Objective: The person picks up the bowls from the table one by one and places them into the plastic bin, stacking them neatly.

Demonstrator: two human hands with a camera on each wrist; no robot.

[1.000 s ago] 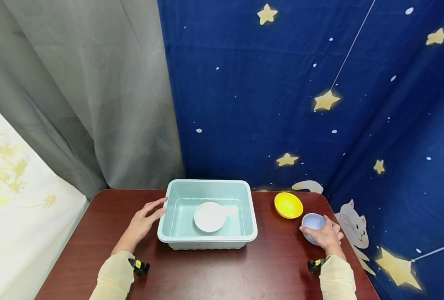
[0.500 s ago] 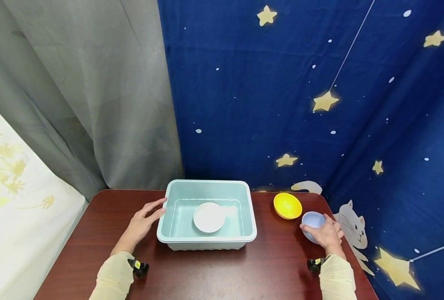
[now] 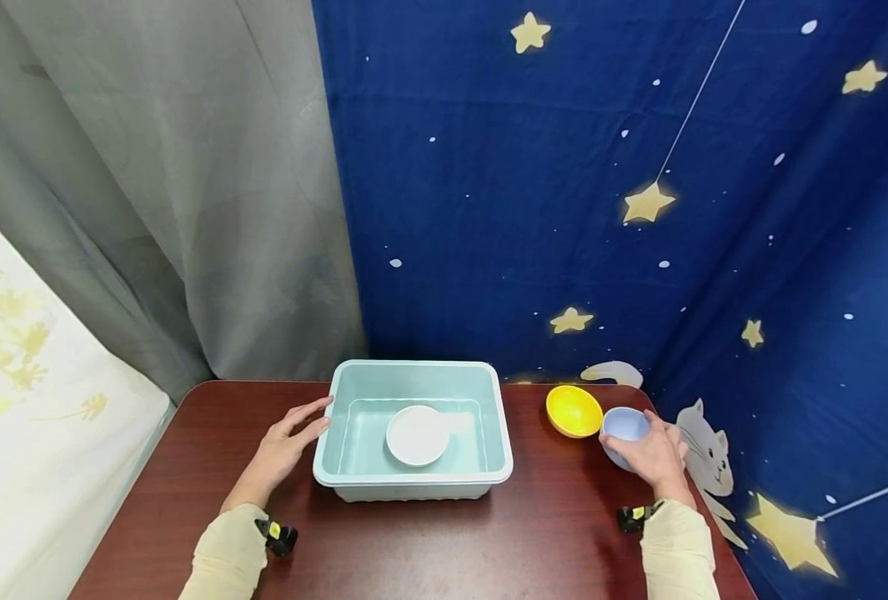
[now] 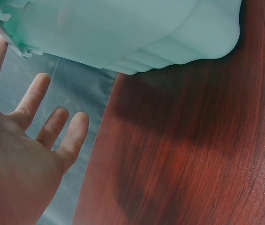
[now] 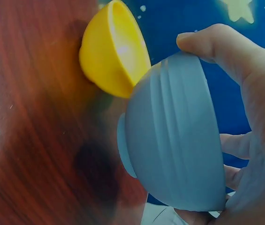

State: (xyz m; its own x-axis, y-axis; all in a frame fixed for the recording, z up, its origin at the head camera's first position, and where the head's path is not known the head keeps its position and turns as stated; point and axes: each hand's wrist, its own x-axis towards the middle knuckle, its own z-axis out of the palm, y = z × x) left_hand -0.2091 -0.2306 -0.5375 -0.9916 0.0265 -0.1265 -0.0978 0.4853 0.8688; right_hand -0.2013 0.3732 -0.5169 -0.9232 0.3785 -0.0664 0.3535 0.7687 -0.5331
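My right hand [image 3: 655, 454] grips a light blue bowl [image 3: 625, 425] by its rim, thumb on one side and fingers on the other. In the right wrist view the blue bowl [image 5: 174, 136] is off the table, its shadow apart from its foot. Just beyond it, a yellow bowl [image 3: 574, 412] stands on the table. A pale green plastic basin [image 3: 413, 480] sits at the middle, with a white round bowl or dish [image 3: 418, 436] inside. My left hand [image 3: 280, 450] touches the basin's left rim with extended, spread fingers [image 4: 34, 96].
The dark red wooden table [image 3: 444, 550] carries all these things. A grey curtain [image 3: 263, 208] and a blue star-patterned curtain [image 3: 489, 208] hang behind its back edge. White cloth [image 3: 53, 400] hangs at the left.
My right hand has raised the blue bowl and carried it a little farther away, closer to the yellow bowl. My left hand and the basin have stayed in place.
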